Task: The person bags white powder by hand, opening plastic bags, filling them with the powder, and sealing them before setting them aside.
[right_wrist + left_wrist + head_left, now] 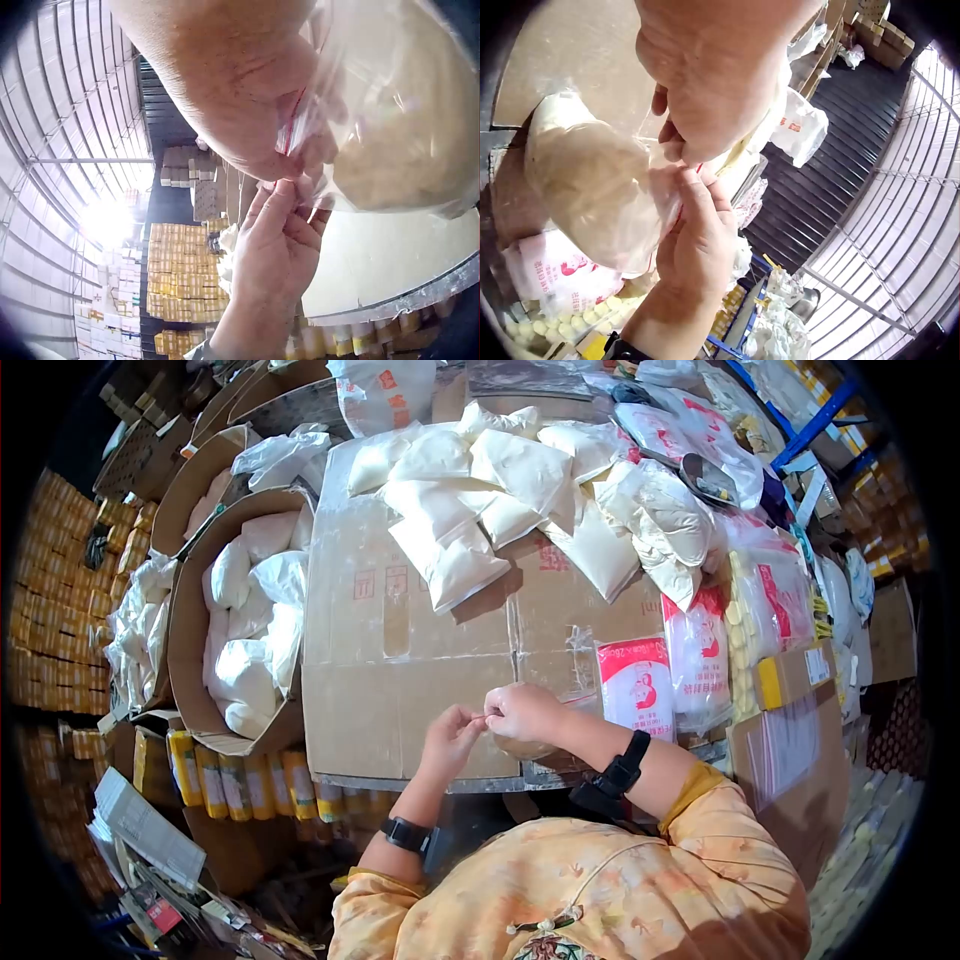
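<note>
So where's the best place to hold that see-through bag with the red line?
Probably pinch the clear bag along its red line, coming from the side away from the bulge: that edge looks thin, while the filled part is fat and round.

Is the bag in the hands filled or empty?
Filled: pale contents bulge inside the clear bag. Whether it's sealed, I cannot tell.

The room is enclosed by pale ribbed panelling (whether wall or roof cannot be told), and one patch is washed out by bright light. Yellow-banded boxes are stacked at the left. The counter is covered with cardboard; a blue frame is glimpsed at the far right.
</note>
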Available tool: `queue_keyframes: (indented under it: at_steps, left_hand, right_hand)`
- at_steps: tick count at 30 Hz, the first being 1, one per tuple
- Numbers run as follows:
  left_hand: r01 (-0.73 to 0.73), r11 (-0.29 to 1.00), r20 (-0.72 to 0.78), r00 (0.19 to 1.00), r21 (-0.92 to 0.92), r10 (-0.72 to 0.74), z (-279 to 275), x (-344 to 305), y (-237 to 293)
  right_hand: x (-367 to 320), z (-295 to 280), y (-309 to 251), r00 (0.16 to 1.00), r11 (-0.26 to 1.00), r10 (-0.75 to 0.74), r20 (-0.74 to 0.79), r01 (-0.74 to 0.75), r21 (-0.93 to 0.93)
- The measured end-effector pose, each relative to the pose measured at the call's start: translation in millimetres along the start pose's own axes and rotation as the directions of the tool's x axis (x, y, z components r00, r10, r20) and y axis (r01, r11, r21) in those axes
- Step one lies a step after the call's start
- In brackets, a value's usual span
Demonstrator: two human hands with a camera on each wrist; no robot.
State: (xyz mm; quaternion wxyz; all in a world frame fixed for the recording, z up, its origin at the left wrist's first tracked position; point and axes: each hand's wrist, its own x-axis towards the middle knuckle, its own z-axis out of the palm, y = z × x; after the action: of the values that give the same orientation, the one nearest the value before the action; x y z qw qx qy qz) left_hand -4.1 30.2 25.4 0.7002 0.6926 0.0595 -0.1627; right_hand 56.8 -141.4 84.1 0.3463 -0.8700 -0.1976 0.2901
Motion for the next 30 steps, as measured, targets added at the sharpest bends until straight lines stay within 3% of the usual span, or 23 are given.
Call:
queue_keyframes:
  at_steps: [6,8,10,13,16,18,19,20,23,24,25,27,29,30]
  left_hand:
    - [-0.04,0.993,-0.042,0.998,0.107,0.045,-7.4,5.3,-15.1]
    - [-0.039,0.992,-0.037,0.998,0.122,0.044,-6.3,7.3,-9.4]
    - [-0.033,0.993,-0.034,0.999,0.113,0.037,-3.7,6.5,-3.9]
    - [-0.063,0.987,-0.004,0.998,0.151,0.065,-1.3,8.0,-10.3]
    - [-0.004,0.991,-0.085,0.996,0.131,0.015,-10.6,6.8,-3.3]
    - [-0.114,0.885,-0.064,0.985,0.451,0.16,-10.2,4.9,16.4]
    - [-0.154,0.79,-0.038,0.975,0.593,0.218,-8.2,-0.3,28.9]
    - [-0.306,0.624,0.061,0.922,0.719,0.382,-5.9,2.8,39.6]
    - [-0.523,0.272,0.34,0.79,0.808,0.511,34.7,15.7,85.7]
    - [-0.539,0.277,0.393,0.807,0.795,0.441,45.7,20.9,82.7]
    - [-0.544,0.288,0.434,0.822,0.788,0.368,56.6,25.6,78.7]
    - [-0.447,0.387,0.46,0.885,0.806,0.064,82.6,31.7,82.2]
    - [-0.601,0.245,0.548,0.797,0.76,0.255,94.7,36.3,68.1]
    - [-0.61,0.255,0.542,0.789,0.751,0.291,94.8,35.2,67.7]
  right_hand:
    - [-20.8,-24.9,30.3,0.998,0.994,0.056,-0.008,-0.056,-0.093]
    - [-40.8,-35.4,64.6,0.995,0.998,0.002,-0.1,-0.009,-0.067]
    - [-64.3,-54.3,72.3,0.982,0.985,0.158,-0.105,-0.165,-0.058]
    - [-92.6,-62.3,96.2,0.958,0.978,0.208,-0.197,-0.199,0.065]
    - [-105.7,-62.0,121.6,0.881,0.96,0.248,-0.403,-0.28,-0.02]
    - [-108.8,-60.3,128.1,0.871,0.983,0.171,-0.461,-0.123,0.133]
    - [-111.5,-57.0,126.6,0.863,0.977,0.14,-0.486,-0.041,0.209]
    - [-106.7,-50.3,121.4,0.845,0.953,0.024,-0.535,0.142,0.267]
    - [-89.4,-28.6,94.1,0.83,0.97,-0.092,-0.551,0.198,0.137]
    - [-90.5,-37.7,80.5,0.948,0.988,0.005,-0.318,0.044,0.147]
    - [-88.4,-38.2,72.0,0.941,0.993,-0.025,-0.337,0.061,0.096]
    - [-87.3,-29.2,63.5,0.927,0.995,-0.093,-0.364,0.097,-0.008]
    - [-85.5,-22.0,66.2,0.85,0.976,-0.216,-0.481,0.192,-0.099]
    - [-87.4,-24.0,62.9,0.849,0.978,-0.208,-0.486,0.188,-0.091]
